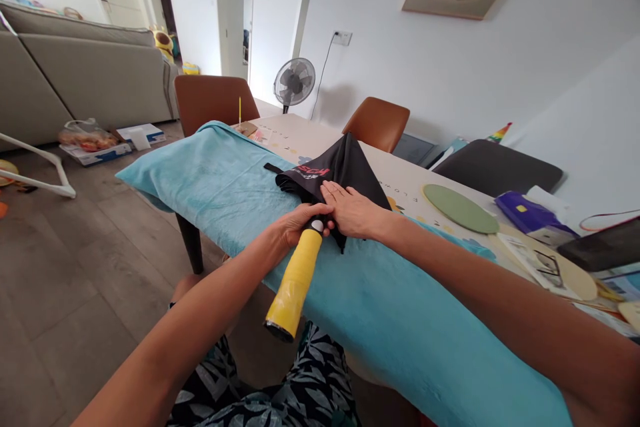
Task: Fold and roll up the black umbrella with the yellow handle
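Observation:
A black umbrella (350, 163) with red and white lettering lies partly folded across a light blue cloth (210, 167) on the table. Its thick yellow-wrapped handle (296, 280) points toward me, past the table's near edge. My left hand (296, 223) is closed around the umbrella just above the handle, by a round light button. My right hand (353, 210) lies flat against the black fabric with fingers stretched out, close to my left fingertips. A narrow black strap (273, 167) sticks out from the canopy's left side. The shaft is hidden under the fabric and hands.
On the table's right lie a green oval mat (460, 208), a purple packet (533, 215) and glasses (549, 265). Brown chairs (215, 101) and a dark chair (505, 163) stand along the far side. A fan (295, 82) stands behind; a sofa (95, 70) is at left.

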Motion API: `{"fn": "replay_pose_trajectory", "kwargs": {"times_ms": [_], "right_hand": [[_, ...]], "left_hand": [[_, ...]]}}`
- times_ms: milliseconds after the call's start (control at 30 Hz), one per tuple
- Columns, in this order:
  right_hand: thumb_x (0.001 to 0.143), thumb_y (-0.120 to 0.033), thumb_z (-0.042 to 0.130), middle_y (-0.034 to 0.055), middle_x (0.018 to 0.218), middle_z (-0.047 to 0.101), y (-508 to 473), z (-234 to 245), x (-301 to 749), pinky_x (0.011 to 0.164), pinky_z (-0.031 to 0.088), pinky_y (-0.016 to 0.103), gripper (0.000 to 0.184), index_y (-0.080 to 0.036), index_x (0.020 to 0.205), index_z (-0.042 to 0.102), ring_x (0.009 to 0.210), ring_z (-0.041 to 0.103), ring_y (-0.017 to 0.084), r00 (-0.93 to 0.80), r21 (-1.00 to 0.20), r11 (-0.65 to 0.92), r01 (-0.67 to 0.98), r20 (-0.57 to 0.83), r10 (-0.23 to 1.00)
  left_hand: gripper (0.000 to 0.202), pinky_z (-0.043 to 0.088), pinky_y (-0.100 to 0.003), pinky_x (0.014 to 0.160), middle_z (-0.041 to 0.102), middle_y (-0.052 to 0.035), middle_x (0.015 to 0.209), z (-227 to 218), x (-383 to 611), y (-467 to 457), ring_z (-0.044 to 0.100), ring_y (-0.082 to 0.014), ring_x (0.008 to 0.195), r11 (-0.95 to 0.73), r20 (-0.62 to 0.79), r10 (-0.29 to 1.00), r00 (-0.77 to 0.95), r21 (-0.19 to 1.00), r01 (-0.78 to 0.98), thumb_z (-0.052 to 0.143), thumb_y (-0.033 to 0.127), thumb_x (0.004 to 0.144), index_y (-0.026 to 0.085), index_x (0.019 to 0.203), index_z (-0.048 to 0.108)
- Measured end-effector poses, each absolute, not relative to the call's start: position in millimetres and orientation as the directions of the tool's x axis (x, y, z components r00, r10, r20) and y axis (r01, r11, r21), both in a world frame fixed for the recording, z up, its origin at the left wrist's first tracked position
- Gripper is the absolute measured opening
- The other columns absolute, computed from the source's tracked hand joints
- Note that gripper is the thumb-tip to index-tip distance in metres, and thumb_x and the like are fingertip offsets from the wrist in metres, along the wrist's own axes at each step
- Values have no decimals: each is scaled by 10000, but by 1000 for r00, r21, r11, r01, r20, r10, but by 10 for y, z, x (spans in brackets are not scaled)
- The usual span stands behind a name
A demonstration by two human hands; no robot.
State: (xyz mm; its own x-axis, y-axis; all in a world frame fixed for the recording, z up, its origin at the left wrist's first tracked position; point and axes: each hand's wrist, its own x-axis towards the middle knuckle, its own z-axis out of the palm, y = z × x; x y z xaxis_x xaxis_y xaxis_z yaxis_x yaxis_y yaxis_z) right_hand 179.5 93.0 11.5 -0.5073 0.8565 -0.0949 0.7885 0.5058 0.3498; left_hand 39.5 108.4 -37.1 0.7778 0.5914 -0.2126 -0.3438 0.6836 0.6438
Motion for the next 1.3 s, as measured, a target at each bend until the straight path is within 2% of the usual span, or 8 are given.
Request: {"fn": "replay_pose_trajectory", "kwargs": {"times_ms": [167, 367, 567, 733, 867, 967, 1133, 1300], "right_hand": [[757, -190, 413, 204, 1446, 261, 975, 98, 1847, 1004, 344, 491, 648, -58, 1377, 282, 1327, 263, 316, -498, 273, 513, 814, -125, 858], [737, -113, 425, 147, 1408, 364, 1148, 325, 1968, 1020, 349, 357, 606, -88, 1340, 372, 1301, 337, 215, -594, 94, 624, 776, -222, 773], [696, -111, 507, 134, 1334, 455, 1330, 280, 1957, 968, 303, 446, 589, -156, 1278, 427, 1249, 383, 244, -701, 235, 714, 660, -148, 697], [729, -169, 537, 130, 1060, 607, 1456, 195, 1887, 939, 287, 390, 326, -125, 1052, 551, 1041, 524, 225, -798, 258, 784, 565, -72, 599], [744, -197, 549, 89, 885, 627, 1497, 209, 1836, 873, 310, 353, 173, -141, 904, 582, 890, 555, 202, -801, 262, 785, 561, -67, 594], [731, -161, 555, 60, 845, 633, 1497, 261, 1785, 834, 325, 331, 92, -164, 819, 582, 880, 555, 193, -783, 258, 789, 557, -153, 603], [728, -183, 578, 32, 795, 654, 1444, 335, 1657, 681, 369, 293, 52, -207, 763, 609, 800, 581, 183, -680, 273, 793, 545, -409, 608], [682, -212, 631, 62, 804, 665, 1407, 313, 1551, 590, 398, 294, 129, -202, 810, 639, 762, 610, 215, -543, 322, 709, 628, -472, 695]], "left_hand": [[131, 460, -166, 396, 551, -1, 529, -373, 393, 1063, 525, -77, 426, 673, -240, 587, 773, 675, -302, 648, 177, 737, 113, 701, 540], [101, 445, -161, 400, 510, 13, 501, -386, 405, 1080, 497, -65, 421, 680, -308, 589, 748, 689, -252, 556, 78, 742, 113, 654, 520], [96, 401, -137, 373, 461, 29, 520, -388, 418, 1113, 461, -49, 424, 709, -245, 593, 767, 610, -353, 483, 67, 747, 113, 666, 506], [139, 377, -117, 355, 421, 36, 503, -316, 378, 1109, 422, -35, 400, 774, -225, 542, 810, 509, -376, 411, 51, 757, 115, 663, 490], [126, 382, -118, 351, 426, 35, 501, -296, 353, 1104, 424, -37, 402, 790, -209, 538, 817, 462, -402, 408, 50, 752, 107, 687, 501], [99, 433, -150, 380, 477, 8, 525, -323, 353, 1108, 480, -66, 446, 803, -196, 506, 840, 463, -375, 426, 77, 745, 105, 701, 510], [30, 529, -277, 473, 578, -40, 616, -379, 398, 1096, 588, -149, 539, 761, -320, 494, 808, 609, -224, 510, 117, 747, 103, 764, 530], [88, 425, -181, 367, 493, 17, 536, -364, 414, 1086, 454, -65, 395, 734, -336, 518, 786, 646, -208, 517, 57, 755, 120, 698, 494]]}}
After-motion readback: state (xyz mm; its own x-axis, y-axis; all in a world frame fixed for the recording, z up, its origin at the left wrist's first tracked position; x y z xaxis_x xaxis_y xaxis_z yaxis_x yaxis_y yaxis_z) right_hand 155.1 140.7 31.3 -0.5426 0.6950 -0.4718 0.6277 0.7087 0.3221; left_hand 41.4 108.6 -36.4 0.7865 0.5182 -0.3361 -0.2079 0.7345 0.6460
